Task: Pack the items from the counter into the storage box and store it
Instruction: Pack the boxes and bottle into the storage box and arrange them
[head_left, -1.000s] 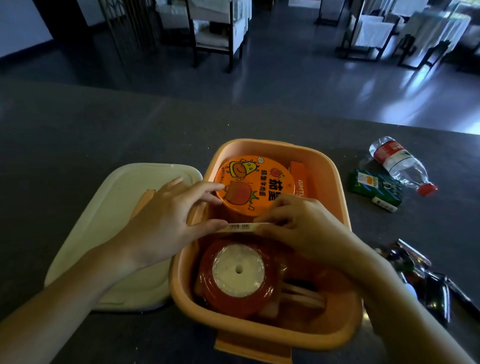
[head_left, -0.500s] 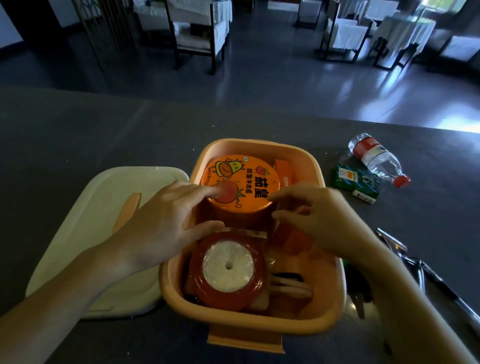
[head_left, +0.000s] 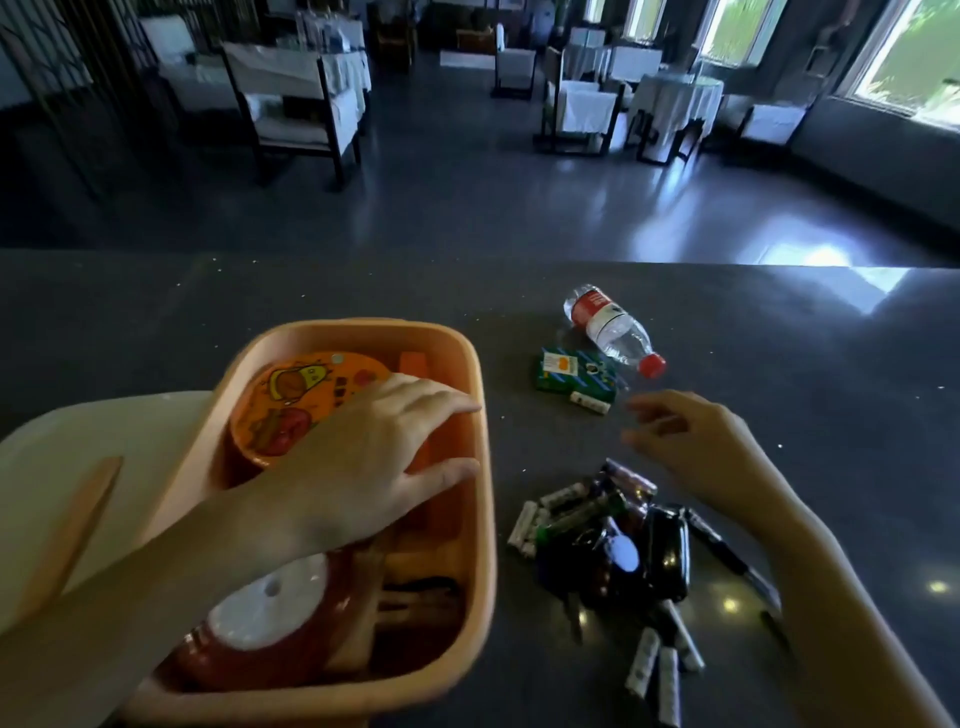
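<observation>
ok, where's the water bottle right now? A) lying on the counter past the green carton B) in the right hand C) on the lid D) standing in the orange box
A: the water bottle lies on its side on the counter, just beyond the green carton and outside the storage box.
</observation>
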